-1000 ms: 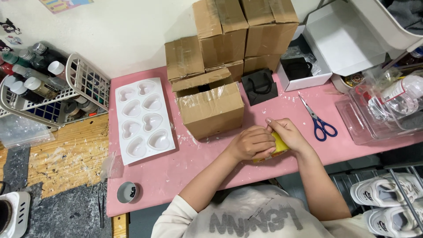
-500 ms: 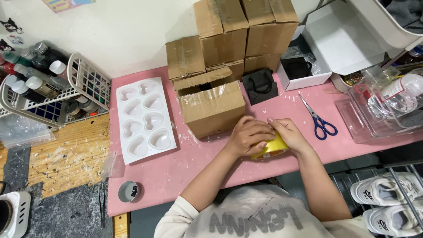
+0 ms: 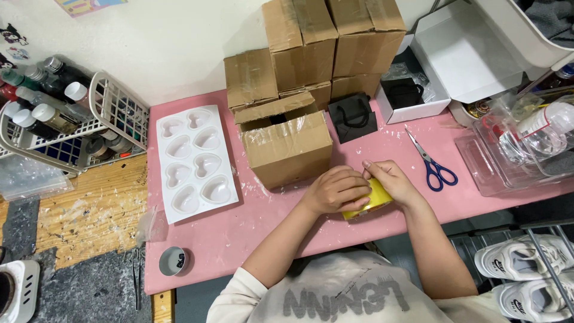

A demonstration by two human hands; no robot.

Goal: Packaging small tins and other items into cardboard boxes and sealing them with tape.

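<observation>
At the front edge of the pink tabletop [image 3: 418, 149], both hands clasp a yellow roll of tape [image 3: 372, 202]. Compared with a second ago, the left hand [image 3: 336, 190] has slid further over the roll, covering most of it, while the right hand [image 3: 391, 182] now pinches at its top edge, apparently picking for the tape's end. Beside them sits a brown cardboard box [image 3: 287, 143], flap ajar; blue-handled scissors [image 3: 433, 164] lie untouched.

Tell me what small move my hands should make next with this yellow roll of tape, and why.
Probably peel the tape's free end up. Both hands are already on the yellow tape roll, the left hand covering its top and the right hand pinching at its edge, and the cardboard box just beyond stands with its flap open.
</observation>
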